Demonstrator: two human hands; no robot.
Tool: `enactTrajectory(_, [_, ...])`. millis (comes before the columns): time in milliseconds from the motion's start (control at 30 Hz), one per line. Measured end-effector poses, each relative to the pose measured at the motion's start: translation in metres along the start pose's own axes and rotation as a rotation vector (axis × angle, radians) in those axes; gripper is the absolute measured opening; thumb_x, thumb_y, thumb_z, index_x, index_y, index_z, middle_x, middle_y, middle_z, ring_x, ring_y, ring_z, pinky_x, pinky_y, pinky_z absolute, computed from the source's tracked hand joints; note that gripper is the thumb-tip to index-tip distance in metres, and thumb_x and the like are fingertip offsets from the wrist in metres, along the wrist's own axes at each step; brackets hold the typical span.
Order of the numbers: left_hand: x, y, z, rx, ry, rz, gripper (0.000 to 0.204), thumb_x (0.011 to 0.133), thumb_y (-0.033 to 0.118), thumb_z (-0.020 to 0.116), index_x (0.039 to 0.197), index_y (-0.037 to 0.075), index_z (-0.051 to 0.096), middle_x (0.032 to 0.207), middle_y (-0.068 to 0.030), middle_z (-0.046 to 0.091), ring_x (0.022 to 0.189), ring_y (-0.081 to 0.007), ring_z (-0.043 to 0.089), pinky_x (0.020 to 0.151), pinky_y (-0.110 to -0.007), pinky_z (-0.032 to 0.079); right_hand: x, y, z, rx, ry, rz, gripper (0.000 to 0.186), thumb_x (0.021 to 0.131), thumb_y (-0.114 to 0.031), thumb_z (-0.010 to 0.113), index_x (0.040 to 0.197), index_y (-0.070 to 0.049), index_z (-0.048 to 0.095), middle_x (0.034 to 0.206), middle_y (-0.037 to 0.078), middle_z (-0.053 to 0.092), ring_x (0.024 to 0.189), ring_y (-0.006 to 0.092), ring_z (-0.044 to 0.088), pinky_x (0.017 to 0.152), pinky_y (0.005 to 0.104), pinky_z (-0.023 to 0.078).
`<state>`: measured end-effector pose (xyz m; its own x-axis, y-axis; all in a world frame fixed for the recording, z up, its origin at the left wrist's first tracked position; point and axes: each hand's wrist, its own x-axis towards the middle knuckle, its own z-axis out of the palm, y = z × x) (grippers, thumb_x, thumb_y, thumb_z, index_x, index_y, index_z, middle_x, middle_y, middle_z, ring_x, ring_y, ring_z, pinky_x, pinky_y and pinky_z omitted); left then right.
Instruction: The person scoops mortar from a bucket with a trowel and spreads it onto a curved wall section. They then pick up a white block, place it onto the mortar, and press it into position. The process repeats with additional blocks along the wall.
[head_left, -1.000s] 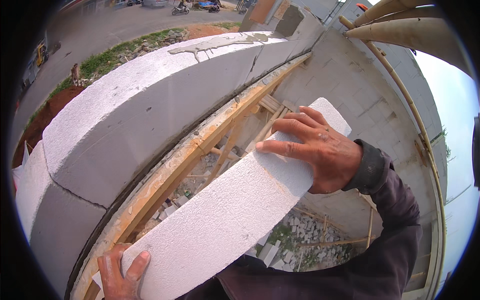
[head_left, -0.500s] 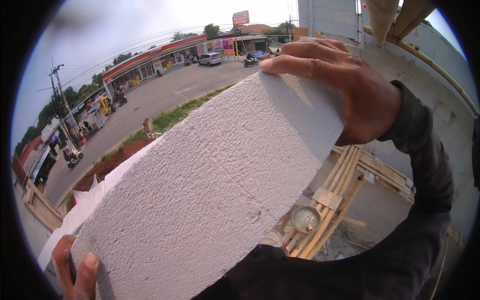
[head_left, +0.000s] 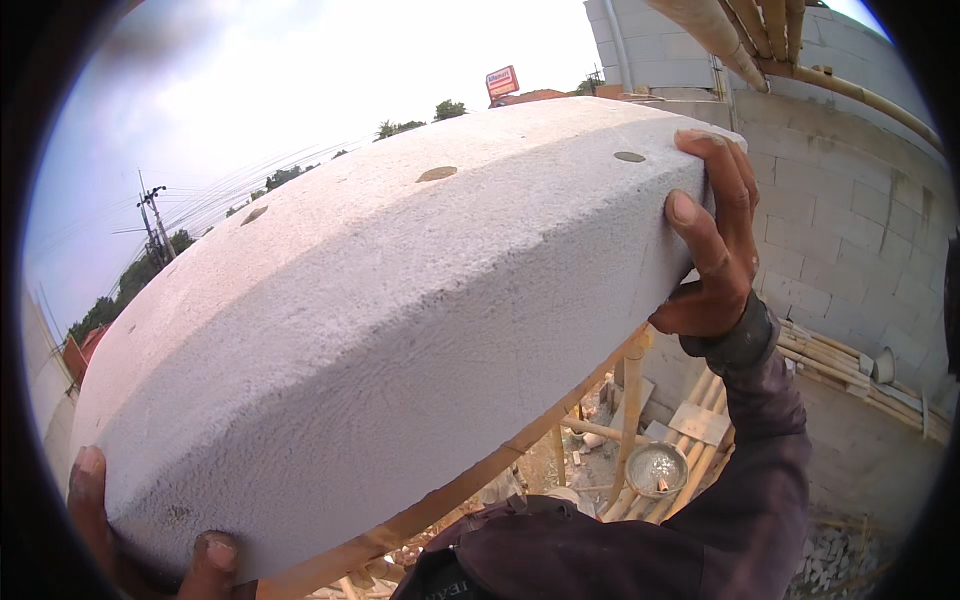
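Observation:
A large, pale grey aerated concrete block (head_left: 400, 270) with a rough surface fills the middle of the head view, raised and slanting up to the right. Dark round spots mark its upper face, and shade covers its nearer side. My right hand (head_left: 728, 235) clasps the far right end, its fingers bent over the edge. At the lower left, my left hand (head_left: 212, 566) grips the other end, with the thumb on the near face and a finger at the outer edge. The rest of that hand is cut off or hidden behind the block.
Below lie bamboo poles (head_left: 700, 470) with a round bucket (head_left: 656, 468) and a small board (head_left: 700, 423). A brown wooden edge (head_left: 430, 512) runs beneath the block. A block wall (head_left: 830, 220) rises on the right, and bamboo poles (head_left: 715, 35) hang overhead.
The block has tipped, so its spotted upper face now shows and hides the street. My right hand has shifted from the top edge to the right end, lower down.

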<state>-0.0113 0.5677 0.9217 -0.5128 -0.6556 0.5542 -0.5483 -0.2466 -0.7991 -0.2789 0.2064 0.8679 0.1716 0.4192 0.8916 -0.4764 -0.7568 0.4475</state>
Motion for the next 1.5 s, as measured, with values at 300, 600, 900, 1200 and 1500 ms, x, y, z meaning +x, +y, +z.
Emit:
enactTrajectory(300, [0.02,-0.033,0.059,0.398,0.186,0.051,0.067,0.074,0.035,0.081,0.132,0.04,0.049,0.143,-0.0209,0.038,0.131,-0.0416,0.04,0.105,-0.053,0.037,-0.013,0.034,0.069,-0.125,0.324,0.088,0.091,0.047,-0.028,0.087,0.129,-0.043,0.05,0.142,0.014,0.04,0.132,0.039,0.037,0.111,0.0608,0.012])
enactTrajectory(600, [0.109,-0.067,0.117,0.315,0.245,-0.119,0.093,0.046,0.013,0.092,0.131,0.036,0.06,0.147,-0.0118,0.04,0.132,-0.0331,0.041,0.106,-0.044,0.035,0.055,0.131,0.14,-0.155,0.279,-0.02,0.078,0.06,-0.03,0.089,0.13,-0.039,0.056,0.134,0.012,0.044,0.129,0.0371,0.041,0.11,0.0608,0.017])
enactTrajectory(900, [0.186,-0.144,0.155,-0.449,-0.08,-0.308,0.09,0.062,0.01,0.078,0.145,0.015,0.046,0.134,-0.0233,0.056,0.121,-0.0367,0.056,0.104,-0.044,0.042,0.124,0.241,0.198,0.24,-0.302,0.064,0.081,0.063,-0.024,0.085,0.137,-0.028,0.053,0.128,0.016,0.06,0.124,0.0326,0.053,0.107,0.0509,0.035])
enactTrajectory(1200, [0.225,-0.153,0.207,-0.904,-0.492,-0.631,0.089,0.057,0.021,0.082,0.137,0.003,0.049,0.13,-0.0199,0.058,0.119,-0.0301,0.057,0.105,-0.041,0.041,0.079,0.333,0.185,0.584,-1.092,0.082,0.086,0.059,-0.023,0.085,0.139,-0.026,0.052,0.131,0.016,0.058,0.125,0.0325,0.052,0.107,0.0479,0.035])
enactTrajectory(1500, [0.276,-0.099,0.241,-0.997,-0.47,-0.6,0.099,0.048,0.031,0.086,0.135,-0.001,0.05,0.128,-0.0193,0.059,0.12,-0.032,0.055,0.106,-0.042,0.039,0.052,0.359,0.232,0.702,-1.332,0.051,0.092,0.056,-0.021,0.086,0.141,-0.024,0.05,0.135,0.015,0.057,0.127,0.0325,0.051,0.108,0.045,0.036])
